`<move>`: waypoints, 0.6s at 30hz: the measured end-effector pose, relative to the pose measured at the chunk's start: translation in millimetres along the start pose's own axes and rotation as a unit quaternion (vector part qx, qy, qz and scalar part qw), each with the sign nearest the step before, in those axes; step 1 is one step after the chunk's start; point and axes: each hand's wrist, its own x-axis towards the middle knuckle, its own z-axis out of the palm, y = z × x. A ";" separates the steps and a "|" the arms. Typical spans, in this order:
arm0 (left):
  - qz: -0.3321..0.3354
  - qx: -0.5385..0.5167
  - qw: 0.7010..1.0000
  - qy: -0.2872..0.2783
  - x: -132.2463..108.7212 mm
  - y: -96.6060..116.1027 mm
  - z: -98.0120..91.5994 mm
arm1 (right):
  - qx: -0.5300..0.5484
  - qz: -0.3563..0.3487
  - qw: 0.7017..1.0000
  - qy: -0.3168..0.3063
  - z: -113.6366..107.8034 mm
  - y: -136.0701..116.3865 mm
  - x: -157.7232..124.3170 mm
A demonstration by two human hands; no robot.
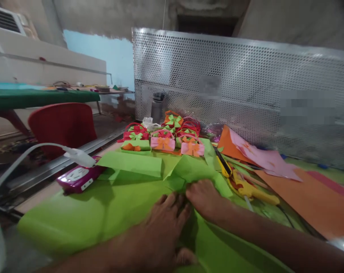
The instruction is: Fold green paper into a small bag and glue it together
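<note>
A large light-green sheet (103, 208) covers the near part of the table. My left hand (166, 216) lies on it at the middle, palm down, with its fingers spread out. Right beside those fingertips, my right hand (204, 197) is closed on the raised, creased part of the green sheet (193, 170); its fingertips are partly hidden. Loose green pieces (135, 165) lie just beyond both hands. To the right of my right hand are a yellow glue gun (254, 190) and a yellow-and-black utility knife (223, 163).
Several small handbags with bows (163, 143) stand at the back, near a grey bottle (157, 108). A purple power strip (75, 180) with a white plug (80, 157) sits left. Orange sheets (308, 197) and pink sheets (254, 151) lie right. A perforated metal panel (240, 72) stands behind.
</note>
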 end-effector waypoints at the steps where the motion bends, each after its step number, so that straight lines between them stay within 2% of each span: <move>1: -0.002 0.002 1.000 -0.009 4.3 1.6 -0.7 | 0.001 0.012 1.000 -0.006 -1.1 3.1 -4.3; 8: -0.024 0.041 0.997 0.061 34.5 20.2 -0.1 | 0.025 0.066 0.997 -0.009 -8.8 33.1 -18.8; 13: -0.051 0.126 0.990 0.039 46.5 23.5 -0.4 | 0.054 0.049 0.997 -0.018 -9.6 41.1 -1.1; 18: -0.063 0.132 0.989 0.036 43.1 17.1 2.0 | 0.065 0.016 0.997 -0.049 -13.7 34.1 16.0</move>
